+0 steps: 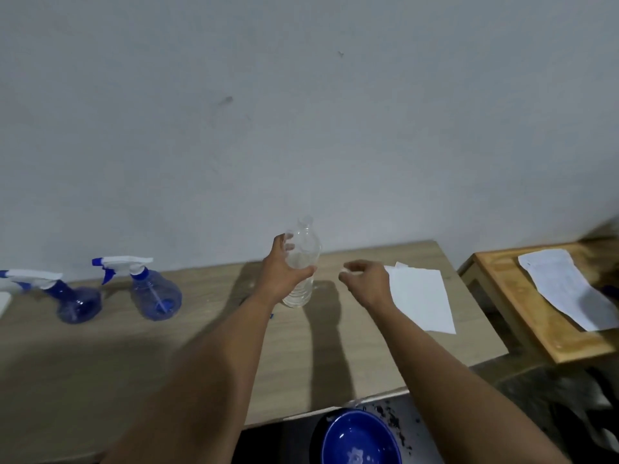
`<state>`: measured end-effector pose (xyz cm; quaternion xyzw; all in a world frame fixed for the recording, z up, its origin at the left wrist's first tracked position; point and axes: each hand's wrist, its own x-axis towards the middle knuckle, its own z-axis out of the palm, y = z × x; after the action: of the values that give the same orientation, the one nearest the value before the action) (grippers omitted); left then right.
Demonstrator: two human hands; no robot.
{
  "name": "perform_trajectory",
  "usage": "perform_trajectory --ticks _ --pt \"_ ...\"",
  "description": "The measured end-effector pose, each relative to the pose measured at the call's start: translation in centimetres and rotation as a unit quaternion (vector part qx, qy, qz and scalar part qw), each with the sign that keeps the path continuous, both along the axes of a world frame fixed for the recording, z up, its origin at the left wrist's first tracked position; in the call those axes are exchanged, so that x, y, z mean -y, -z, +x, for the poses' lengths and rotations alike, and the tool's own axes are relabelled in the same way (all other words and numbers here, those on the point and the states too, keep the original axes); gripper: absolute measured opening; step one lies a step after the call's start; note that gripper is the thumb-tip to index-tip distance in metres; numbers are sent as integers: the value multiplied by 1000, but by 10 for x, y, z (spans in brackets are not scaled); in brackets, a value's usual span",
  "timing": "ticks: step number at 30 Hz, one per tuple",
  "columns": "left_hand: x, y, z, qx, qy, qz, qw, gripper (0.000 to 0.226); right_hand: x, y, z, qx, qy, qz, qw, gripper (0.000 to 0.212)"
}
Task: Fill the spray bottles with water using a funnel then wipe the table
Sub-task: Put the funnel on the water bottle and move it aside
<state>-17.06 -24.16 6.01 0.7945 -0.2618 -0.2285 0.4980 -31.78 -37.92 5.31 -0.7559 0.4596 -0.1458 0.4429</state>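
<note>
A clear plastic water bottle [303,262] stands upright near the back of the wooden table [100,363]. My left hand [283,269] is wrapped around its middle. My right hand [366,279] hovers just right of the bottle, fingers curled and apart, with something small and pale at the fingertips that I cannot make out. Two blue spray bottles with white and blue trigger heads sit at the left: one [155,293] upright, the other [72,299] leaning at the far left. A white paper sheet [422,299] lies on the table right of my right hand.
A blue bowl [358,437] sits below the table's front edge, with dark wet specks on the grey surface beside it. A smaller wooden table [522,313] at the right carries a printed paper [566,289]. A plain wall rises behind the table.
</note>
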Motion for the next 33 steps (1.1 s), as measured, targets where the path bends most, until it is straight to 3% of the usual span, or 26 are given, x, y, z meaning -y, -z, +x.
perform_trajectory --ticks 5,7,10,13,20,26,30,33 --pt "-17 -12 -18 12 8 24 1000 77 0 -93 42 188 -74 -10 979 30" --pt "-25 -11 -23 4 10 15 1000 77 -8 -115 46 175 -154 -43 972 27" --pt "-36 -9 -31 -9 6 20 1000 77 -20 -127 43 84 -264 -100 956 27" --pt "-42 -7 -36 -11 0 18 1000 78 -25 -130 35 49 -307 -116 943 28" --pt "-44 0 -39 5 10 29 1000 84 -32 -120 25 56 -291 -118 948 34" --pt "-38 4 -39 1 9 39 999 88 -43 -102 31 85 -178 -133 971 41" --pt "-41 5 -37 -9 9 27 1000 83 -46 -89 24 124 -249 -88 957 31" --pt "-41 4 -40 3 8 36 999 84 -52 -81 25 169 -190 -78 964 24"
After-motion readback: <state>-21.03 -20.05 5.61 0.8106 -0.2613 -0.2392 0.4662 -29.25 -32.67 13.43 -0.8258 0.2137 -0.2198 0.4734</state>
